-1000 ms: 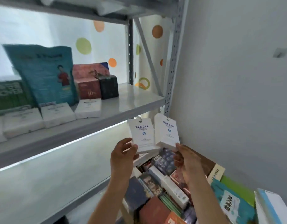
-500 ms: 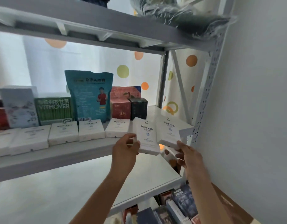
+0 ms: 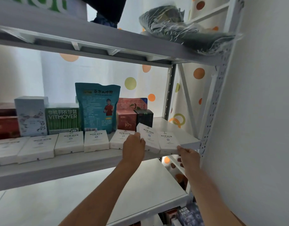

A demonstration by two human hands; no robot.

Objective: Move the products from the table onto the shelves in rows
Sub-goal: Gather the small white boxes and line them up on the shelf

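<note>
**White flat cartons at the right end of the middle shelf**

White flat printed carton [image 3: 148, 138], tilted, its near edge pinched by the left hand [image 3: 134, 148]; the fingertips are hidden behind the carton. A second white flat carton [image 3: 167, 141] lies just right of it, the two touching along one side. The right hand [image 3: 188, 158] grips that carton's near right corner, thumb on top, fingers curled beneath and mostly out of sight. Both sit at the right end of a row of matching white cartons [image 3: 68, 141] along the near edge of the grey metal shelf [image 3: 186, 136].

Small print on the cartons is unreadable. The row runs out of view at left.

Behind the row: a teal standing pouch [image 3: 98, 106], a green box marked VITMOVER [image 3: 63, 118], a dark red box [image 3: 126, 119] and a small black box [image 3: 145, 117].

Dotted white backing lies behind the rack, plain wall to the right. Bare shelf remains right of the held cartons, up to the perforated upright [image 3: 212, 115].
</note>
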